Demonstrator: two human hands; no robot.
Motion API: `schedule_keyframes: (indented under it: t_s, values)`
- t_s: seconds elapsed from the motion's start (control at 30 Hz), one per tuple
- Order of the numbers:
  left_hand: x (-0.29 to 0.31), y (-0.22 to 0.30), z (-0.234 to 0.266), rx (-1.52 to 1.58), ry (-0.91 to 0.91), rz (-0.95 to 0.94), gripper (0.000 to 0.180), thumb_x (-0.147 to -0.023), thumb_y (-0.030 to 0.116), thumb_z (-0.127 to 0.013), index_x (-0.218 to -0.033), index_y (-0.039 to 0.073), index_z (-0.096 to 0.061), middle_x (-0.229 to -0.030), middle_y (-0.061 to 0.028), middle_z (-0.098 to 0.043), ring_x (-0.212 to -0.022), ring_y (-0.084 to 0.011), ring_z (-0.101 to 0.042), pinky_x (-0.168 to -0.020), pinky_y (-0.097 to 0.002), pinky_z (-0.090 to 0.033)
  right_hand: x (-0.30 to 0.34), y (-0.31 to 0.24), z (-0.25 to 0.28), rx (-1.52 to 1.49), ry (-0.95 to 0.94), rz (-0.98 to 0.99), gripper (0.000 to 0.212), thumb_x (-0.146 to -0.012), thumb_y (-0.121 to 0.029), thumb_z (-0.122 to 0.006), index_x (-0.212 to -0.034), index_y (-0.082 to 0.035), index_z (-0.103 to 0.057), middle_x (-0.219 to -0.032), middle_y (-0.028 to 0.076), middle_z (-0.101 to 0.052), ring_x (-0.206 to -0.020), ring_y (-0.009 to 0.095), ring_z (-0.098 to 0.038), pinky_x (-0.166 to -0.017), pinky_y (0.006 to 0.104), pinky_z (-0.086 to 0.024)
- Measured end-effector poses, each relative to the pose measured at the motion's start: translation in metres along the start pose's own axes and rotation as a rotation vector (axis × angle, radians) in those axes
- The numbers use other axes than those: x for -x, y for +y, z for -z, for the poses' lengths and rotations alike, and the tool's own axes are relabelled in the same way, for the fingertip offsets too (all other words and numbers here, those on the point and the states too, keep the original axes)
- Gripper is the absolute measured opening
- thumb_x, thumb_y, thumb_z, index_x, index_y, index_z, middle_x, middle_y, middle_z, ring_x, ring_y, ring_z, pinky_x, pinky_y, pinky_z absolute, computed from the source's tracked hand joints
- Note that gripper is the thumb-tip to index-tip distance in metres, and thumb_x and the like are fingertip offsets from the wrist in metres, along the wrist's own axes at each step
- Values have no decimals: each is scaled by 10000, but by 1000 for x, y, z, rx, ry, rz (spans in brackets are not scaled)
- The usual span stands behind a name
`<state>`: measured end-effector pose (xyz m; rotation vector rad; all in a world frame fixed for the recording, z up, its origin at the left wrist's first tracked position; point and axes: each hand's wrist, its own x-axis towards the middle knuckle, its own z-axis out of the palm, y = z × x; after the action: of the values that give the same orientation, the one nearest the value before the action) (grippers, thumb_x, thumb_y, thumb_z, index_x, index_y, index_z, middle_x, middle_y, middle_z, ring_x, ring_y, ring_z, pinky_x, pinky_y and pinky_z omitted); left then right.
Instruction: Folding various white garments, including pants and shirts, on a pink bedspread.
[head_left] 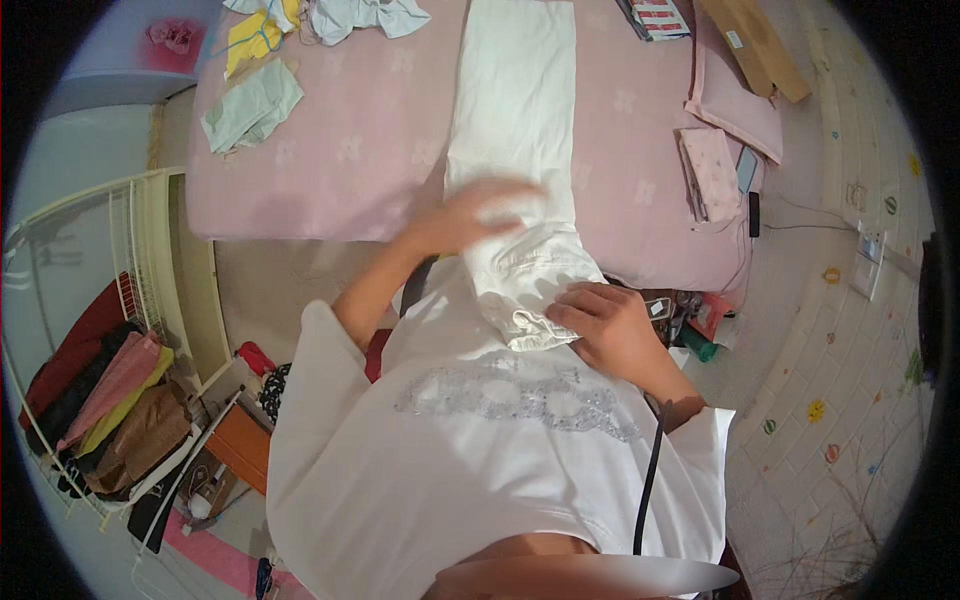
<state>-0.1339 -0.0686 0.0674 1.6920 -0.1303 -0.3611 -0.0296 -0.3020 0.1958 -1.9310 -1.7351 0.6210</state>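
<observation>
A pair of white trousers (515,100), folded lengthwise into a long strip, lies over the pink bed (320,190). The waistband end hangs past the bed's near edge, against my white top. My left hand (480,215) is over the trousers below their middle, blurred by motion, with its fingers stretched flat across the cloth. At the waistband's right corner, my right hand (605,320) curls its fingers over the fabric and grips it. Its thumb is mostly hidden.
Crumpled light clothes (252,105) lie on the bed's left side. To the right are a folded pink cloth (707,172), a phone (746,170) and a pillow (735,110). A wire rack (135,260) with folded garments stands at the left; a tiled wall (830,330) runs along the right.
</observation>
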Motion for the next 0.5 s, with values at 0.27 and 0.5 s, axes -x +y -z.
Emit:
schedule_keyframes:
  t_s: [0.27,0.5]
  values:
    - [-49,-65,3,-478,-179,271,667,-985,633,-275,-1522,241,-327,-1608,-78,-226,-1477,-326,-200,-1193,-552,-126,-4,10,3,-64,-168,-70,387,-574,-18,-719,-948,-51,-622,-976,91,-681,-928,315,-674,-767,408,-563]
    - [-50,-117,3,-794,111,215,602,-978,565,-382,-1454,203,-446,-1557,-72,-344,-1453,-365,-242,-1151,-601,-194,-22,19,14,-49,-102,-10,233,-698,-85,-624,-931,-85,-621,-792,57,-621,-753,252,-658,-635,368,-536]
